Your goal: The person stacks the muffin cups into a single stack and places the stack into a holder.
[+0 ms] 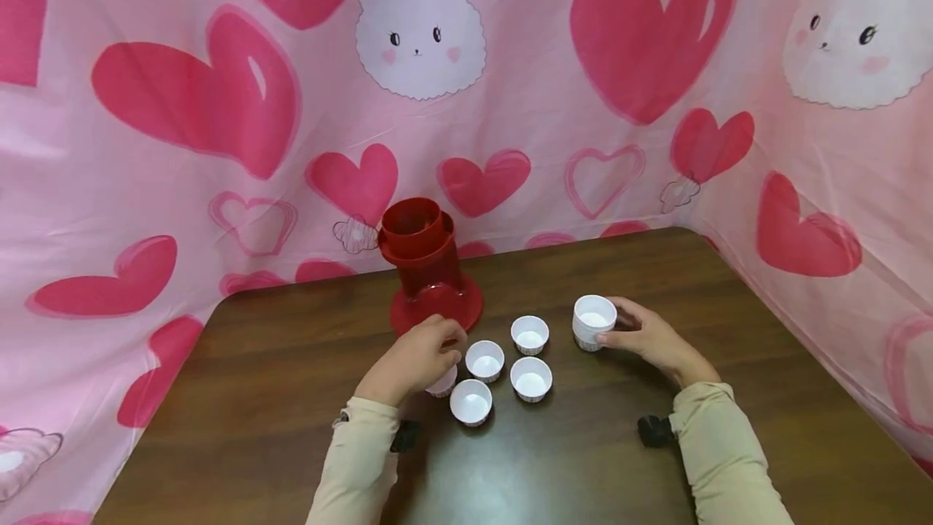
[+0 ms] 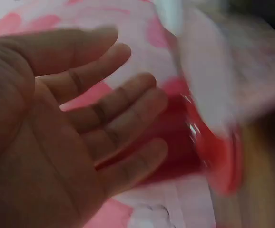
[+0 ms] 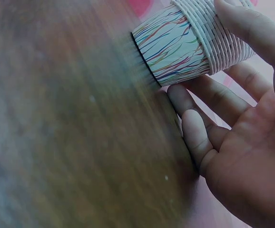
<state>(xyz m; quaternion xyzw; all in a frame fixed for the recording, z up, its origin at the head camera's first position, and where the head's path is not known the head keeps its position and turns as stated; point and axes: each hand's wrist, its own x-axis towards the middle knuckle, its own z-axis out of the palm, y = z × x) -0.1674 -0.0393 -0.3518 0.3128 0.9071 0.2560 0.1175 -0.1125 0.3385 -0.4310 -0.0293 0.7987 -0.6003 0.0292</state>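
Note:
On the right of the table, my right hand [image 1: 649, 339] grips a stack of white paper baking cups [image 1: 594, 322] between thumb and fingers. The right wrist view shows coloured wavy lines on the stack's lowest cup [image 3: 173, 47] and ridged rims above it. My left hand [image 1: 417, 359] hovers at a group of loose cups, with relaxed, slightly bent fingers and nothing held. It partly covers one cup [image 1: 441, 383]. Beside that one stand a front cup [image 1: 470, 403], a middle cup [image 1: 484, 360], a back cup [image 1: 530, 334] and a right cup [image 1: 531, 379], all upright.
A red cylinder-shaped holder [image 1: 430, 274] on a round base stands behind the loose cups, near the table's back edge. The brown wooden table [image 1: 291, 395] meets a pink heart-patterned cloth [image 1: 539, 87] at the back and sides.

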